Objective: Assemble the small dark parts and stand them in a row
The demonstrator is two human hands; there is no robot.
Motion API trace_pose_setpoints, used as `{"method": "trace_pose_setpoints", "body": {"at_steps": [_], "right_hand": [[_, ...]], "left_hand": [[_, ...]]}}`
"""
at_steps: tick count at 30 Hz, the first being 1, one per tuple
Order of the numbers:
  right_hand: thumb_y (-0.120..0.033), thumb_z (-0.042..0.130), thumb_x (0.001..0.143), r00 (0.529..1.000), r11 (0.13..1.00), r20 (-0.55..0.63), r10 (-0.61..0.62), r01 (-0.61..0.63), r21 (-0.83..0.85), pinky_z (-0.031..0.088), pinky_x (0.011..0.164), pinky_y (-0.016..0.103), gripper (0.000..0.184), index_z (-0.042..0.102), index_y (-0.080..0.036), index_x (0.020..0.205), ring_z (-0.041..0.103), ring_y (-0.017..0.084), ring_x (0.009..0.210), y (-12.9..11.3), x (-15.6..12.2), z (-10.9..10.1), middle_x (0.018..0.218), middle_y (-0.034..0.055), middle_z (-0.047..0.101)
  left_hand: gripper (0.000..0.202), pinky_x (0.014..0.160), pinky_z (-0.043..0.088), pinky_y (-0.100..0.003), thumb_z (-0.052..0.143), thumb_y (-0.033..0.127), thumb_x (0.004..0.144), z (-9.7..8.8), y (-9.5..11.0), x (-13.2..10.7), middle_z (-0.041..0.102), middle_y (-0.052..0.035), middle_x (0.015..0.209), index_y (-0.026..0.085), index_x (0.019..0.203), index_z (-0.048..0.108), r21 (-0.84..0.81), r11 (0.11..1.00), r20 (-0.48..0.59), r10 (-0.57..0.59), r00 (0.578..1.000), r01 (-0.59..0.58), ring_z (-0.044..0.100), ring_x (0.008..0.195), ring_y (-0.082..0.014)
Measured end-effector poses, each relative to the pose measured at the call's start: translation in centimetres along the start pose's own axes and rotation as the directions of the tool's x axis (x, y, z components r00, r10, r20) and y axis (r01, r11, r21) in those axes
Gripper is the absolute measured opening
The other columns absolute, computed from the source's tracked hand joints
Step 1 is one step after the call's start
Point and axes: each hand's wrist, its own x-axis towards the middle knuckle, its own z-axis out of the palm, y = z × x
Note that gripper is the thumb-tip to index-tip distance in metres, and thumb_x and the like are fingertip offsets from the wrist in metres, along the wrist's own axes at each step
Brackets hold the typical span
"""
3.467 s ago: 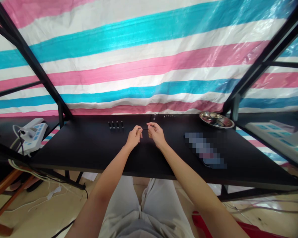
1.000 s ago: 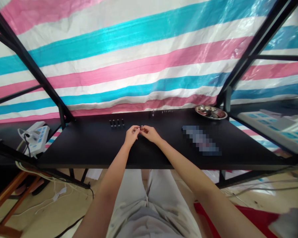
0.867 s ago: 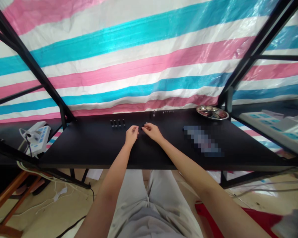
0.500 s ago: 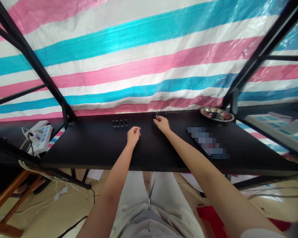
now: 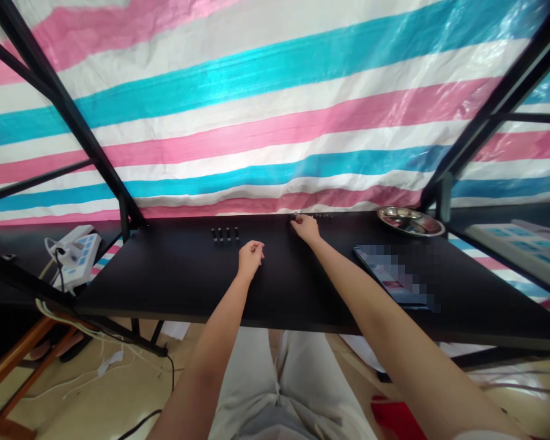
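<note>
Over the middle of the black table (image 5: 165,275), my left hand (image 5: 250,260) is closed, thumb and fingers pinched together; whatever they may hold is too small to tell. My right hand (image 5: 308,228) reaches to the table's back edge. Its fingertips are closed at a small dark thing with a light end (image 5: 296,216), largely hidden by the hand. Left of my left hand stand several small black cylinders with silvery ends (image 5: 228,234), lined up in a row. Just beyond my right hand, several tiny pale pieces (image 5: 324,215) lie along the back edge.
A round shiny metal tray (image 5: 410,233) sits at the back right. Nearer me lies a dark flat device (image 5: 389,278), partly pixelated. A power strip (image 5: 80,260) with plugs is at the left. Black metal posts (image 5: 80,128) flank the table, and a striped plastic sheet (image 5: 256,91) hangs behind.
The whole view has shifted slightly, so the table appears lower. My right hand stays at the back edge and now covers more of the small dark thing. My left hand keeps its pinch.
</note>
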Motion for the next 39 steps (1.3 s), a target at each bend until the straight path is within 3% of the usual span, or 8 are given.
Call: {"method": "trace_pose_setpoints", "body": {"at_steps": [27, 34, 39], "right_hand": [[-0.031, 0.057, 0.074, 0.996, 0.998, 0.082, 0.024, -0.019, -0.065, 0.045, 0.07, 0.027, 0.017, 0.065, -0.018, 0.08, 0.061, 0.019, 0.08, -0.2, 0.8, 0.6, 0.085, 0.0079, 0.067], [-0.019, 0.057, 0.075, 0.981, 0.999, 0.192, 0.017, -0.01, -0.039, 0.047, 0.068, 0.024, 0.013, 0.064, -0.013, 0.084, 0.063, 0.015, 0.068, 0.9, 1.4, 0.7, 0.076, 0.0069, 0.066], [-0.015, 0.055, 0.075, 0.983, 0.998, 0.172, 0.062, -0.056, -0.038, 0.047, 0.067, 0.024, 0.016, 0.065, -0.011, 0.087, 0.064, 0.016, 0.068, 1.3, 1.7, 0.8, 0.071, 0.0085, 0.066]], "left_hand": [[0.014, 0.04, 0.033, -0.017, 0.047, 0.023, 0.075, 0.1, 0.6, -0.1, 0.051, 0.0045, 0.05, 0.015, 0.076, 0.059, 0.016, 1.0, 0.015, -0.011, 1.0, 0.011, 0.041, 0.036, -0.0044], [0.014, 0.04, 0.032, -0.017, 0.047, 0.023, 0.075, 0.1, 0.6, -0.2, 0.051, 0.0047, 0.05, 0.015, 0.076, 0.058, 0.03, 1.0, 0.023, 0.002, 1.0, -0.003, 0.041, 0.036, -0.0047], [0.015, 0.041, 0.033, -0.017, 0.046, 0.024, 0.075, 0.1, 0.6, -0.2, 0.052, 0.0046, 0.051, 0.016, 0.076, 0.059, 0.058, 0.998, 0.032, 0.01, 0.999, -0.012, 0.041, 0.037, -0.0049]]}}
